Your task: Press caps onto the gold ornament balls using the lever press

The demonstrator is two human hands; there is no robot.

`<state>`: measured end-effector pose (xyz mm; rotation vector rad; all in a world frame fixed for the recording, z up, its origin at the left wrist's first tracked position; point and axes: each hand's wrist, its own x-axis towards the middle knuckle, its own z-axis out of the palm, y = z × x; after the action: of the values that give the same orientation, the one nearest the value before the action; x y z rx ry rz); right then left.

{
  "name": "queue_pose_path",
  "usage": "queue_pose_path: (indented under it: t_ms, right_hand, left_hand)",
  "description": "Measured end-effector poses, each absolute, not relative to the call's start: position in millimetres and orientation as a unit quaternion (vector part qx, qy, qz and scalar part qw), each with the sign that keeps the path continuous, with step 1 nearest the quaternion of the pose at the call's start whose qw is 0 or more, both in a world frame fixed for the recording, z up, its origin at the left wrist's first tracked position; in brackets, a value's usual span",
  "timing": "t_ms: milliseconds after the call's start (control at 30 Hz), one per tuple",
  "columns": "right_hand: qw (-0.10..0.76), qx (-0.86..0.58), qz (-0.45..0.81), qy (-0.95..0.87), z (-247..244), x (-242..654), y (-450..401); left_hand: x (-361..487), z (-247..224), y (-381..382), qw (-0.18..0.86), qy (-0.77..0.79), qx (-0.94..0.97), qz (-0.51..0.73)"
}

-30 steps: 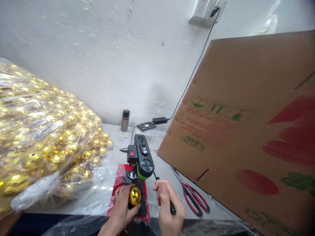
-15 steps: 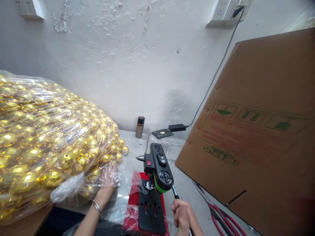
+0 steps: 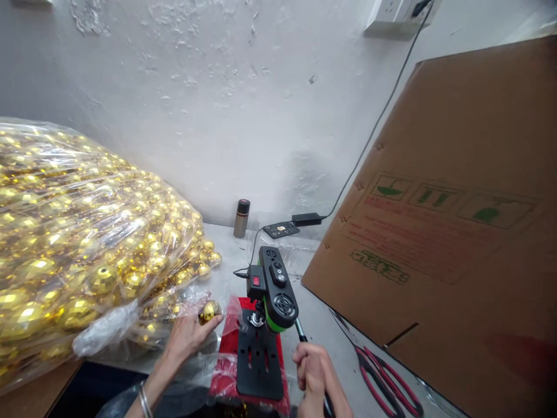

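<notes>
Left hand (image 3: 186, 338) is drawn nearer, shiny gold faceted ball (image 3: 210, 310) pinched; black-gripped metal lever (image 3: 300, 331) is clasped by right hand (image 3: 319, 371), seemingly for leverage

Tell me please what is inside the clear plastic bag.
Many gold balls show through the bag. What lies deeper is covered by these outer balls and cannot be seen.

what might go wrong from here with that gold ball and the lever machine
The shiny gold ball may slip from the left hand. Clear film lapping over the red sheet could snag that hand, which is close by. The right hand grips the lever, so an accidental pull might shift the machine.
</notes>
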<state>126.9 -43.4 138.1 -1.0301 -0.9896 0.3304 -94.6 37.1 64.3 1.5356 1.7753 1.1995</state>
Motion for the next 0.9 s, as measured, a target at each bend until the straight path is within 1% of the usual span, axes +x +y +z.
queue_pose_path:
  t_ms: [67, 133, 200, 267, 333, 433, 600, 733, 900]
  right_hand:
    - [0.740, -0.467, 0.139, -0.464, 137, 131, -40]
    - [0.730, -0.454, 0.125, -0.495, 138, 137, -37]
    - [0.723, -0.438, 0.110, -0.524, 142, 140, -36]
    - [0.723, -0.428, 0.096, -0.534, 148, 142, -36]
    - [0.723, -0.427, 0.089, -0.536, 156, 141, -36]
    - [0.714, -0.439, 0.108, -0.534, 169, 140, -36]
    - [0.702, -0.449, 0.135, -0.536, 180, 141, -35]
    - [0.703, -0.441, 0.120, -0.545, 174, 141, -37]
    - [0.697, -0.434, 0.121, -0.558, 166, 143, -39]
  left_hand:
    - [-82, 60, 19, 0.369, 0.633, 0.489, 0.473]
    - [-68, 52, 4, 0.503, 0.585, 0.380, 0.510]
    - [-53, 44, -8, 0.609, 0.528, 0.267, 0.528]
    - [-38, 40, -14, 0.676, 0.478, 0.176, 0.532]
    - [-26, 38, -17, 0.702, 0.442, 0.131, 0.543]
    - [-12, 39, -13, 0.681, 0.431, 0.147, 0.573]
    - [5, 23, 0, 0.607, 0.502, 0.209, 0.579]
    - [15, 0, 1, 0.481, 0.555, 0.346, 0.583]
    - [21, -23, -4, 0.333, 0.573, 0.540, 0.518]
